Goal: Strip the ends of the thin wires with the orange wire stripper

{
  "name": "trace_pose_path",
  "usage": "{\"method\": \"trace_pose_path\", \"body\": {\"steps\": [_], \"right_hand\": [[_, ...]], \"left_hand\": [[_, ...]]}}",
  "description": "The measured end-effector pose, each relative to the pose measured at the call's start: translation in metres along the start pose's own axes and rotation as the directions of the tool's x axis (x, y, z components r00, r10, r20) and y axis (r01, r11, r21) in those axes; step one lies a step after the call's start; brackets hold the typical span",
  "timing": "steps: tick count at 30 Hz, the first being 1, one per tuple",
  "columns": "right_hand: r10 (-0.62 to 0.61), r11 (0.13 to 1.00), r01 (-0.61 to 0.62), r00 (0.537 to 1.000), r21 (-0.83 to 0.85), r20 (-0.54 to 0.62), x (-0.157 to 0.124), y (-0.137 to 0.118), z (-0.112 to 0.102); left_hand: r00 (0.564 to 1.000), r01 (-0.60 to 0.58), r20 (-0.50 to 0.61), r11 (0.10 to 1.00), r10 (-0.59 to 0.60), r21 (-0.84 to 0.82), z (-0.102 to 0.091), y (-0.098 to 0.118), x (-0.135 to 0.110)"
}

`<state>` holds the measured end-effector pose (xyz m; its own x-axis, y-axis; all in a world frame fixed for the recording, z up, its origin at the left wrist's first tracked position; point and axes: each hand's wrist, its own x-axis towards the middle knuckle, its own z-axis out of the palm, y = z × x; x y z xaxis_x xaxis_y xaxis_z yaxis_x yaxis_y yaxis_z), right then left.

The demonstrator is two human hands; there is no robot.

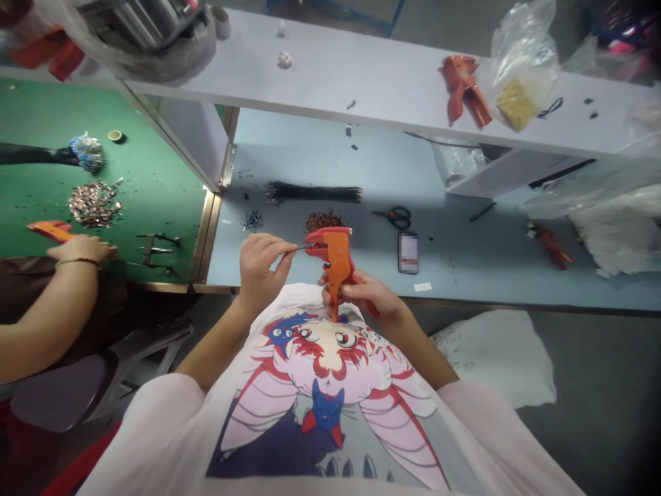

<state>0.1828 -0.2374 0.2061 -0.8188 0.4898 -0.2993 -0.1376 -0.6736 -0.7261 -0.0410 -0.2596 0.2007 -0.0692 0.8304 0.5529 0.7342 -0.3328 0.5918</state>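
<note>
My left hand (261,269) pinches a thin dark wire (300,248) between thumb and fingers. The wire's tip goes into the jaws of an orange wire stripper (337,265). My right hand (366,296) is closed around the stripper's handles, close to my chest. The wire's end inside the jaws is hidden. A bundle of black wires (312,193) and a small heap of dark wire bits (323,222) lie on the light blue bench (310,148) just beyond my hands.
Black scissors (397,218) and a phone (407,253) lie on the bench. A white shelf (361,76) above holds another orange stripper (462,89). At left, a co-worker's hand (82,249) rests by an orange tool (51,231) on a green mat (155,158).
</note>
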Motion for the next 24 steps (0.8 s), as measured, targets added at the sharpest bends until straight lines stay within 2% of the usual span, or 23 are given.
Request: {"method": "trace_pose_path", "body": {"steps": [15, 24], "right_hand": [[0.025, 0.998, -0.026, 1.0, -0.051, -0.016, -0.0024, 0.003, -0.0066], [0.055, 0.996, -0.054, 0.998, -0.066, 0.014, -0.0008, 0.0023, -0.0085]], "left_hand": [[0.999, -0.038, 0.04, 0.999, 0.037, 0.013, 0.0007, 0.0038, -0.0005], [0.997, -0.007, 0.073, 0.999, 0.005, 0.031, 0.0008, 0.0055, -0.0006]]}}
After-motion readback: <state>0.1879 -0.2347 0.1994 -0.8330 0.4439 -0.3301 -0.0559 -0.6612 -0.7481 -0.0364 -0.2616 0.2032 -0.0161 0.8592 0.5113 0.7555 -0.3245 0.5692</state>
